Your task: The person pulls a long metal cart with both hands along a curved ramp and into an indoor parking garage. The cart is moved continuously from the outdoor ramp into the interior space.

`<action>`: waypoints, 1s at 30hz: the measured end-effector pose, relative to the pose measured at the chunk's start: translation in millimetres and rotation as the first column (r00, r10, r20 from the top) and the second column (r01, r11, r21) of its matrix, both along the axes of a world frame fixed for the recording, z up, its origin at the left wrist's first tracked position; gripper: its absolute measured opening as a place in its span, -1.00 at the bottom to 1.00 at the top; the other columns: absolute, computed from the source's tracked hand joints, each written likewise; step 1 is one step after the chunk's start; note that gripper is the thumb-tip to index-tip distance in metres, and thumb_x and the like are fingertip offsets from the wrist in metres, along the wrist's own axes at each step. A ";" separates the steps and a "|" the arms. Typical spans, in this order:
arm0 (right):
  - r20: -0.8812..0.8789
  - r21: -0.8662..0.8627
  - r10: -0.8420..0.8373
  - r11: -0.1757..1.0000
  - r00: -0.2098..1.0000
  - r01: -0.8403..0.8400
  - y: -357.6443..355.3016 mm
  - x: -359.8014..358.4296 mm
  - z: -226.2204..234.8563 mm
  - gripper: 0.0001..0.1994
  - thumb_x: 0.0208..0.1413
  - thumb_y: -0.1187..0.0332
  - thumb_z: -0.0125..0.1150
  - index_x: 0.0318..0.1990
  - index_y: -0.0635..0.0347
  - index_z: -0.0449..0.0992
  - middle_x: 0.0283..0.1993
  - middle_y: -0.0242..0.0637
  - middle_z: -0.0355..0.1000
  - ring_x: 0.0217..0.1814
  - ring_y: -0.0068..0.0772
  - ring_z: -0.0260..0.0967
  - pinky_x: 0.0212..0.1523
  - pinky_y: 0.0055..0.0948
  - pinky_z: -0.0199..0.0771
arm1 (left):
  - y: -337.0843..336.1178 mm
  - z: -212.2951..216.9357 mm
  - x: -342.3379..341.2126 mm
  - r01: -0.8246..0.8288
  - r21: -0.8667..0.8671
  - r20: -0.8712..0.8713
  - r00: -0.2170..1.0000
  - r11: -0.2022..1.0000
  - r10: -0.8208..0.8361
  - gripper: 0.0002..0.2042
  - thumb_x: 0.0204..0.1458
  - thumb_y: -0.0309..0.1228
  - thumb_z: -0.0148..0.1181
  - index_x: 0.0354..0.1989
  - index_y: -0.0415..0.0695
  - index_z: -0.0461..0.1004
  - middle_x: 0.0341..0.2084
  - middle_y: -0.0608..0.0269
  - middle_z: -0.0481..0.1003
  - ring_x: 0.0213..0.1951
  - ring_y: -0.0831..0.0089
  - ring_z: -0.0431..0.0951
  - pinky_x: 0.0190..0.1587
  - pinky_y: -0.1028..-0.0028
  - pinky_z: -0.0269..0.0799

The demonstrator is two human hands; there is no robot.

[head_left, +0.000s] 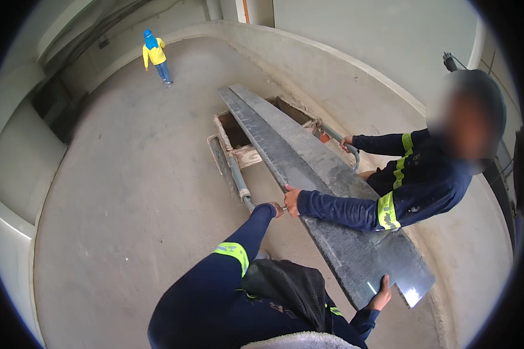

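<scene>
Two long, dark grey stone slabs lie side by side, slanting across a handcart with a worn, box-like body. My left hand is closed round the near end of the cart's grey pipe handle, just left of the slabs. At the slabs' near end, my right hand grips the edge of the left slab, its fingers partly hidden. A co-worker on the right has one hand on the slab's left edge, near my left hand. The co-worker's other hand is on the cart's right handle.
A low concrete wall curves along the right side, close to the cart and co-worker. Grey concrete floor stretches ahead and left. Far ahead, a person in a yellow top stands on it. Another pale wall lines the left.
</scene>
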State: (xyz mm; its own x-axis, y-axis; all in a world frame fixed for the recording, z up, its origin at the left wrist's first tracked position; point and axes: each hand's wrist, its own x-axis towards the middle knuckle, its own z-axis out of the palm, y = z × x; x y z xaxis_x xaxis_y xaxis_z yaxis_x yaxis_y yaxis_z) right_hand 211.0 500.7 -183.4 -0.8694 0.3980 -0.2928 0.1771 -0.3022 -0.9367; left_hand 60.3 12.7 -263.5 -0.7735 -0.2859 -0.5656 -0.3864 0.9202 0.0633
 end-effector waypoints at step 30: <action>0.195 0.210 -0.235 0.958 0.952 0.194 -118.1 -130.6 99.1 -0.44 -0.05 0.02 0.11 -0.23 0.52 0.43 -0.29 -0.17 0.38 -0.31 -0.45 0.27 -0.22 -0.48 0.27 | -94.8 136.4 -128.9 -0.164 0.181 0.139 0.980 0.970 0.140 -0.54 -0.13 -0.23 -0.05 -0.06 -0.26 0.34 -0.05 -0.07 0.32 0.00 0.21 0.35 -0.02 0.34 0.26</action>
State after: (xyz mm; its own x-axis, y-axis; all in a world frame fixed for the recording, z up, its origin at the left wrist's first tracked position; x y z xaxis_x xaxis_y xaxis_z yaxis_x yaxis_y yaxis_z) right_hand 80.4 382.6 -84.4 -0.6817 0.6333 -0.3663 0.3314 -0.1792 -0.9263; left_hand -68.6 -82.0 -127.2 -0.6494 -0.2725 -0.7099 -0.5368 0.8255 0.1742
